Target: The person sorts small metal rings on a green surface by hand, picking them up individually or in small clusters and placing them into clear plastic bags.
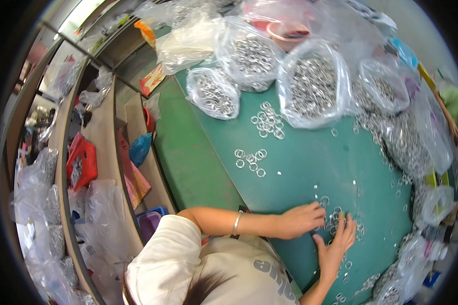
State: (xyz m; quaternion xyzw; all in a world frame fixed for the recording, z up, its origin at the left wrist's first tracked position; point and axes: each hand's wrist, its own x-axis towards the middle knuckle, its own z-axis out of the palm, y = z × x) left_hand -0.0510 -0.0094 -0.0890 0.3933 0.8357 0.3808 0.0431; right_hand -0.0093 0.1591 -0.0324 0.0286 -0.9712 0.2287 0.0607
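Far on my left stand wooden shelves (104, 147) with clear bags (38, 188) stuffed on them. A red bag (81, 161) sits there, and a blue bag (139, 148) sits a bit nearer to me. A purple box (148, 223) is low down by my shoulder.

Next comes the green counter (198, 162). It is big and flat. Two little groups of loose silver rings lie on it. One small group of rings (250, 160) is in the middle of the counter, well apart from my hands. Another group of rings (267, 120) lies higher up, just beside the big bags.

At the far edge of the counter are clear plastic bags full of silver rings. There is a small bag of rings (213, 92), then a round bag (249, 53), then a big bag (314, 86).

My left hand (301, 219) lies flat on the counter with the fingers a little curled. A silver bracelet (236, 223) is on that wrist. The fingertips touch the pile of small silver rings (336, 216). I cannot tell if I pinch a ring.

My right hand (336, 244) is just beside it, lower down. Its fingers are spread and pressed on the same pile. The pile sits between my two hands, near my edge of the counter.

On the right, more bags of rings (407, 142) lean along the counter's edge.
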